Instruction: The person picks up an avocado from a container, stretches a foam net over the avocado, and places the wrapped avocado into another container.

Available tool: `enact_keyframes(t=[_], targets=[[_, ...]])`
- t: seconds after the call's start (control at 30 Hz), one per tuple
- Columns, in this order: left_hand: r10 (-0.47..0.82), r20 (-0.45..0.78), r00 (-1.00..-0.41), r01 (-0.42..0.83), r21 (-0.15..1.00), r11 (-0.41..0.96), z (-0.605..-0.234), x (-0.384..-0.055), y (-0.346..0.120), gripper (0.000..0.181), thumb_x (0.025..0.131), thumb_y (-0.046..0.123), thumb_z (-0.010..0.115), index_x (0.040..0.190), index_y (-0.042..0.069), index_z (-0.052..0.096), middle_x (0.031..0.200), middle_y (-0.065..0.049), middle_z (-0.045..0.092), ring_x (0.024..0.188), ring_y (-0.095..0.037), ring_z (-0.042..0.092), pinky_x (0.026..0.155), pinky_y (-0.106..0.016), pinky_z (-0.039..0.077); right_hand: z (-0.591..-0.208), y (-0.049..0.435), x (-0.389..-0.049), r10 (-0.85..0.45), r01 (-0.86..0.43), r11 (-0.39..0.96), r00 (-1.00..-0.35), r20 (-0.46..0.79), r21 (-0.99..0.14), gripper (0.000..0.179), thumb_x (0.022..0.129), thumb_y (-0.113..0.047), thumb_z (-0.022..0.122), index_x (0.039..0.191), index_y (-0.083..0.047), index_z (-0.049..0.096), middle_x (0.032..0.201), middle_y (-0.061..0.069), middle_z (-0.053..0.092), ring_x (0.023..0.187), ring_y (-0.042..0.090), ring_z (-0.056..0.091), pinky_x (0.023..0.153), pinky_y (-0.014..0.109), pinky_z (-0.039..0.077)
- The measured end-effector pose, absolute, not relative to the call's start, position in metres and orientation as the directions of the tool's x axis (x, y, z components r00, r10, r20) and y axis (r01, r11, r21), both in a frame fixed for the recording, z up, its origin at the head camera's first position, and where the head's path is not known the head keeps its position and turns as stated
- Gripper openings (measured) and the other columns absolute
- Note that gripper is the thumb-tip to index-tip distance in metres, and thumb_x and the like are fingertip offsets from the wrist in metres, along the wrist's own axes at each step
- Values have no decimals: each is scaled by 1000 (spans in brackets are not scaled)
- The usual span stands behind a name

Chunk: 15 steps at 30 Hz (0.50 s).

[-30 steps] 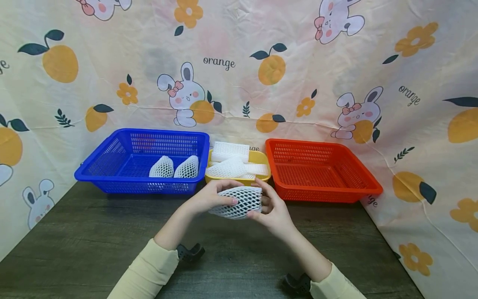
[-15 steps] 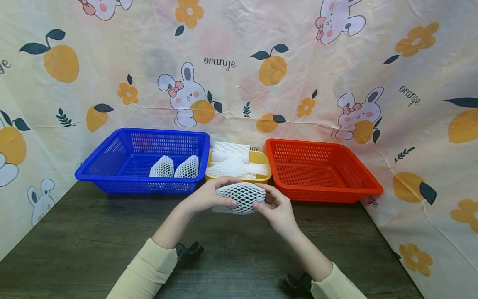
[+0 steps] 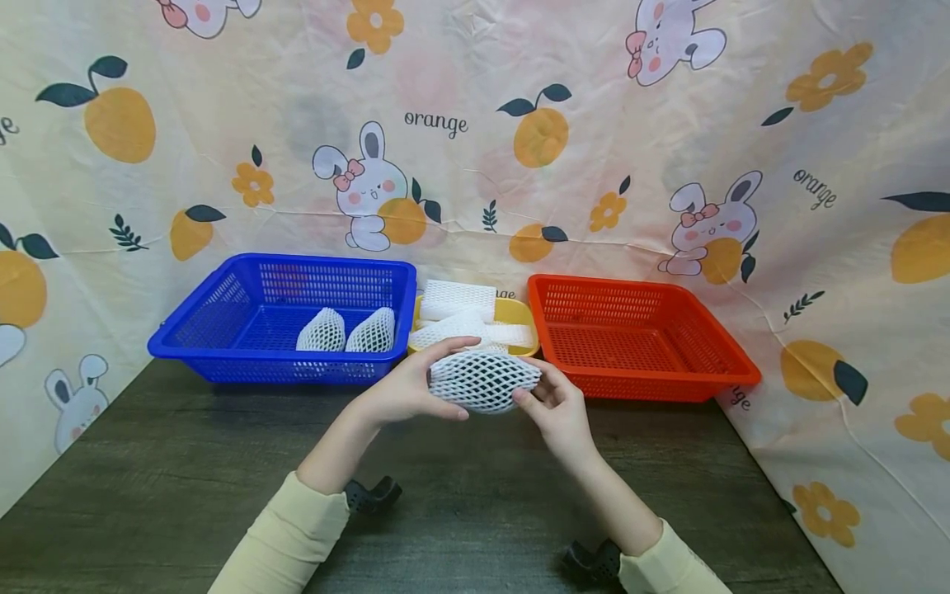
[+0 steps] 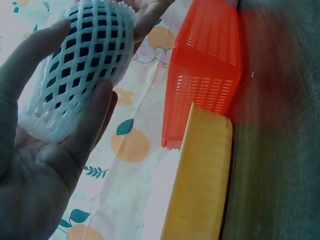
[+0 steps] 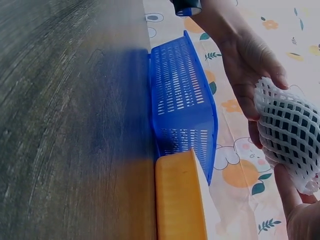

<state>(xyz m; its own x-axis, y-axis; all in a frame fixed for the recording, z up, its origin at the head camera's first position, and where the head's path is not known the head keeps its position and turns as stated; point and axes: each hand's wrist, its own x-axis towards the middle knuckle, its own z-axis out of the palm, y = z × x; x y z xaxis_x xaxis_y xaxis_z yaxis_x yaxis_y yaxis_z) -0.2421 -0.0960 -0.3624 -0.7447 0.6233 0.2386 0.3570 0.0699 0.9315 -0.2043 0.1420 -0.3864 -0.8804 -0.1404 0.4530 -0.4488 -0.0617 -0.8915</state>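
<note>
Between both hands, above the table, is a white foam fruit net point(image 3: 484, 381) stretched round something dark that shows through its mesh. My left hand point(image 3: 404, 392) holds its left end, with the thumb on one side and the fingers on the other. At the right end, my right hand point(image 3: 566, 419) pinches the net between thumb and fingers. The right wrist view shows the same foam net point(image 5: 291, 132) lying tilted between the two hands. Two similar netted pieces, one a netted piece point(image 3: 322, 332) and the other a netted piece point(image 3: 372, 332), sit in the blue basket point(image 3: 245, 355).
Behind the hands stands a small yellow basket point(image 3: 514, 312) with several flat white foam nets point(image 3: 458, 301). The blue basket is on its left and a red basket point(image 3: 646, 384) on its right. A patterned cloth point(image 3: 475, 190) hangs behind the dark table point(image 3: 475, 511).
The held foam net has risen slightly and moved right. Its right end, open and wide earlier, is now drawn narrow at the right fingers. The left fingers have spread and shifted back along it.
</note>
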Motion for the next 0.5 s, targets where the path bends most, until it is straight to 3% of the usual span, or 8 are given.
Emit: enact_keyframes(t=[0.17,0.37,0.5], targets=[[595,270,-757,371,927,51,-363,-241,-91,86,72,0,82,144,23,41,130,-10,48,110,-30,51,84,-41,51,-386,142,-204,-123,-448,-76,-882,455,-891,41,86,7,65,126,7,53,119,14,58,104,21,61,85,32,51],[520,372,-769,466,883,57,-367,-241,-87,71,69,7,86,133,16,56,118,-6,60,102,-26,55,83,-40,49,-385,143,-205,-119,-434,-80,-890,441,-897,40,87,6,65,125,7,54,118,13,58,103,21,60,86,32,50],[498,392,-773,467,884,29,-369,-241,-84,68,69,5,85,131,14,58,117,-7,61,101,-26,56,84,-39,49,-385,144,-205,-106,-430,-80,-893,436,-899,39,88,7,63,125,8,53,119,13,58,103,21,60,87,31,50]])
